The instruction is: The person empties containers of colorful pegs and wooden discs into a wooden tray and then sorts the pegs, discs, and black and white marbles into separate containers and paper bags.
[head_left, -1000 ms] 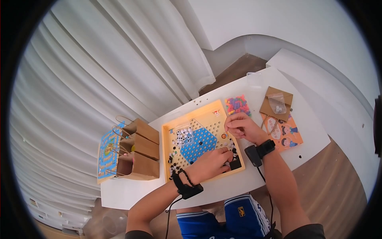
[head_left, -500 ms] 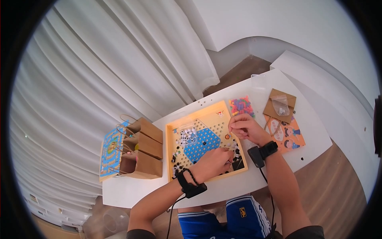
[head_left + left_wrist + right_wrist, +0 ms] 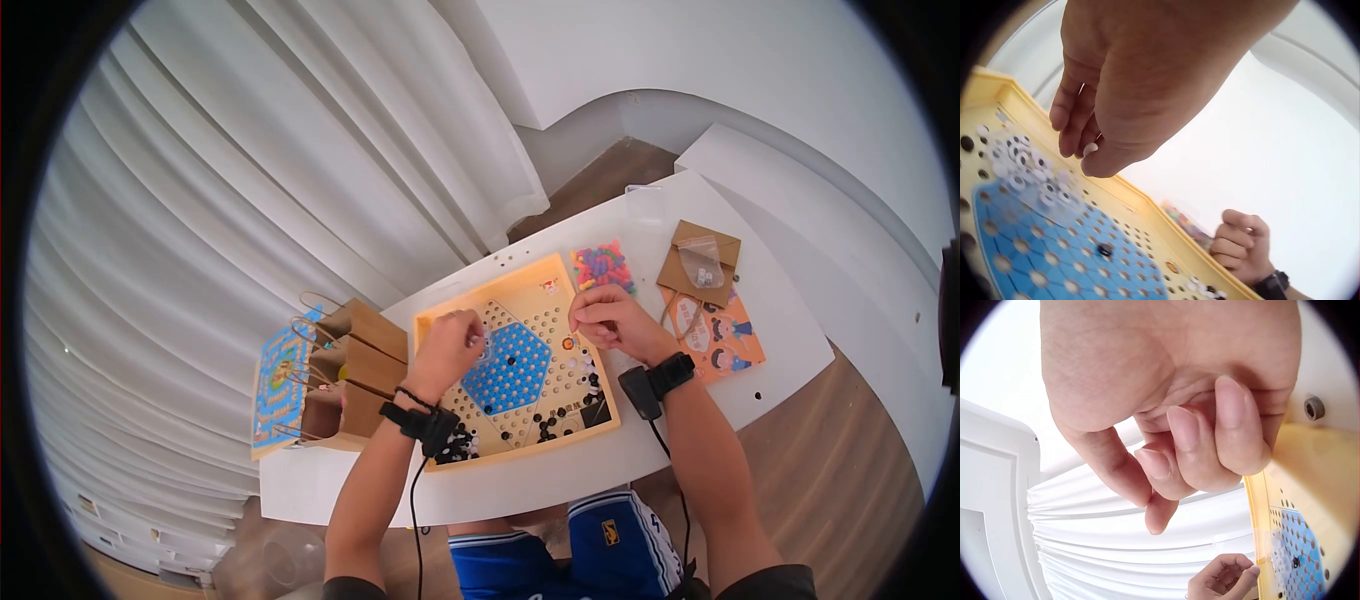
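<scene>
Above the left part of the yellow game board [image 3: 545, 452], my left hand [image 3: 448, 352] pinches a small white piece [image 3: 1090, 149] between thumb and fingers. Below it in the left wrist view is a clear box holding several googly eyes [image 3: 1017, 182]; in the head view the hand partly covers this box. A black piece [image 3: 1105, 250] sits on the blue hexagon [image 3: 505, 385]. My right hand [image 3: 620, 322] hovers by the board's right edge, fingers curled towards the palm [image 3: 1179, 425], and no object is visible in it.
Black and white pieces lie along the board's near edge and right side. Paper bags [image 3: 370, 385] stand at the left. Behind the right hand is a pack of colourful pieces [image 3: 602, 266]; further right lie a flat paper bag [image 3: 690, 262] and an orange booklet [image 3: 735, 350].
My left hand has moved from the board's near right side to its left part, over the clear box, uncovering black pieces near the front edge. My right hand has stayed about where it was.
</scene>
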{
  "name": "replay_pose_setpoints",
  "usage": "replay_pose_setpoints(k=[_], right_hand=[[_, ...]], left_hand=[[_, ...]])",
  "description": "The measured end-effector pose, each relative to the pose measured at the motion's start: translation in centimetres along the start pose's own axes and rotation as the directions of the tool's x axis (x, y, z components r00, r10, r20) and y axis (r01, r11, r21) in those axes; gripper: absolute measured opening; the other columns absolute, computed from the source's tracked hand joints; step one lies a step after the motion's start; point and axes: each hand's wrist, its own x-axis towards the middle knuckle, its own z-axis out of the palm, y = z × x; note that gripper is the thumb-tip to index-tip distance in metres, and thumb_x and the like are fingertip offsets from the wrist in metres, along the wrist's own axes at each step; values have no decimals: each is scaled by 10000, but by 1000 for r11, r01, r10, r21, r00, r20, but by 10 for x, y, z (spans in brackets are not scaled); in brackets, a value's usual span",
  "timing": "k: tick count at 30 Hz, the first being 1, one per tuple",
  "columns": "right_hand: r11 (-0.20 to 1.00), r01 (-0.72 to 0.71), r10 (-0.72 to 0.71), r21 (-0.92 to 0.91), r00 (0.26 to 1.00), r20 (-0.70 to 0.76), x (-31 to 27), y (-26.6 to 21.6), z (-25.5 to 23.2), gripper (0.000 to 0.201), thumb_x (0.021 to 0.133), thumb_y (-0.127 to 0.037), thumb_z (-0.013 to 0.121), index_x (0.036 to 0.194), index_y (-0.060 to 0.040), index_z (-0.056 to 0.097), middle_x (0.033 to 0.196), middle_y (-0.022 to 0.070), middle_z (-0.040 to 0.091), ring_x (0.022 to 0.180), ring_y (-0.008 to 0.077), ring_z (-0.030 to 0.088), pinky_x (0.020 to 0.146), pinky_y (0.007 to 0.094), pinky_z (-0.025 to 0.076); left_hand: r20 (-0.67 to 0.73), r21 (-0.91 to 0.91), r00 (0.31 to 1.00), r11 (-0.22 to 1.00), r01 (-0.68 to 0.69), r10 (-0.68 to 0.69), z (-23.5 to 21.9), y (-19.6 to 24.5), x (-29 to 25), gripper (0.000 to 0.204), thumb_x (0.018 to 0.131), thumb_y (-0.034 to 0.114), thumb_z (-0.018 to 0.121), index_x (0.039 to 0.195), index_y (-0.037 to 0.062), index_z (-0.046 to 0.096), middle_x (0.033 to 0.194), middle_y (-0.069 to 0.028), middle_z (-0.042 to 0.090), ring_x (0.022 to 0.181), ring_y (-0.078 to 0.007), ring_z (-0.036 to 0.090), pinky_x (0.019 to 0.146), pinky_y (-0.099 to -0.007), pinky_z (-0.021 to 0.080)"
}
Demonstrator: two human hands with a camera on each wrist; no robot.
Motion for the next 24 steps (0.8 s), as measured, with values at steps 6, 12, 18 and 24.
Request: replay_pose_setpoints(k=[6, 12, 18, 24], right_hand=[[1000, 3, -3, -23, 1000, -6, -1, -2, 1, 180, 973, -118, 626, 891, 30, 688, 560, -49, 428, 454, 30, 348, 430, 224, 251], [999, -14, 14, -38, 1000, -11, 0, 0, -1, 183, 980, -125, 622, 893, 26, 677, 585, -44, 433, 485, 40, 369, 448, 231, 255], [1000, -2, 1, -29, 1000, -19, -1, -2, 1, 171, 972, -122, 622, 890, 16, 683, 575, -52, 439, 471, 24, 357, 433, 217, 256], [999, -10, 9, -30, 1000, -22, 0, -1, 0, 173, 975, -115, 616, 891, 21, 681, 583, -53, 436, 485, 21, 364, 444, 213, 254]], left_hand=[[-32, 197, 984, 967, -164, 173, 8, 5, -1, 144, 833, 59, 742, 958, 4, 696, 959, -154, 689, 897, -313, 691, 810, -402, 564], [171, -172, 926, 935, -309, 337, 42, 73, 2, 317, 861, 118, 754, 1131, -12, 650, 1088, -202, 660, 1018, -364, 681, 876, -428, 554], [214, -273, 919, 924, -269, 331, 64, 89, 8, 349, 871, 90, 751, 1160, -51, 614, 1060, -223, 630, 942, -350, 670, 832, -421, 554], [253, -346, 893, 897, -277, 373, 68, 81, 11, 287, 846, 42, 740, 1104, -19, 632, 964, -205, 648, 884, -342, 687, 778, -424, 550]])
